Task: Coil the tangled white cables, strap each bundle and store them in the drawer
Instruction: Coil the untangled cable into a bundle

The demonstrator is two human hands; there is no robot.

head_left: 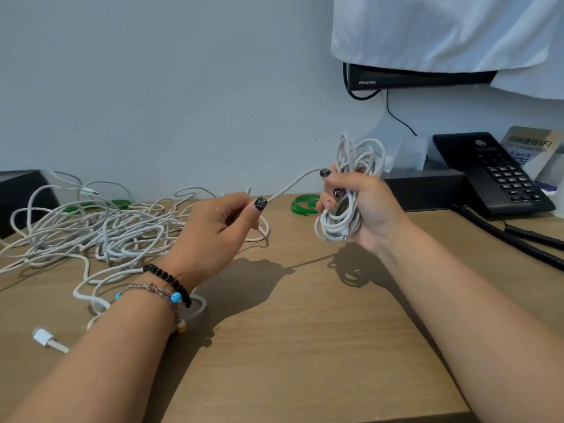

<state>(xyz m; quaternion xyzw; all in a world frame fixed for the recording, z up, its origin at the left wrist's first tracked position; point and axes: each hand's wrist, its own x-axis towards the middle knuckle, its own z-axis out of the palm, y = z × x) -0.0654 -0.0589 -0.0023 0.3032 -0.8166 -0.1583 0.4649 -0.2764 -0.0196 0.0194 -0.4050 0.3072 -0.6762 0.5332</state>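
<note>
My right hand (363,206) grips a coiled bundle of white cable (355,160) upright above the wooden desk (305,331); loops stick out above and below the fist. A loose strand (293,186) runs from the bundle to my left hand (219,227), which pinches it between thumb and fingers. A tangled heap of white cables (100,227) lies on the desk at the left, with a white plug (42,337) near the front left. Green straps (302,204) lie by the wall behind my hands; another green strap (119,204) lies behind the tangle.
A black telephone (494,172) with a coiled cord (518,236) stands at the right, next to a black box (424,184) and a WiFi sign (528,148). A black object (18,196) sits at the far left. A cloth-draped screen (421,76) hangs above.
</note>
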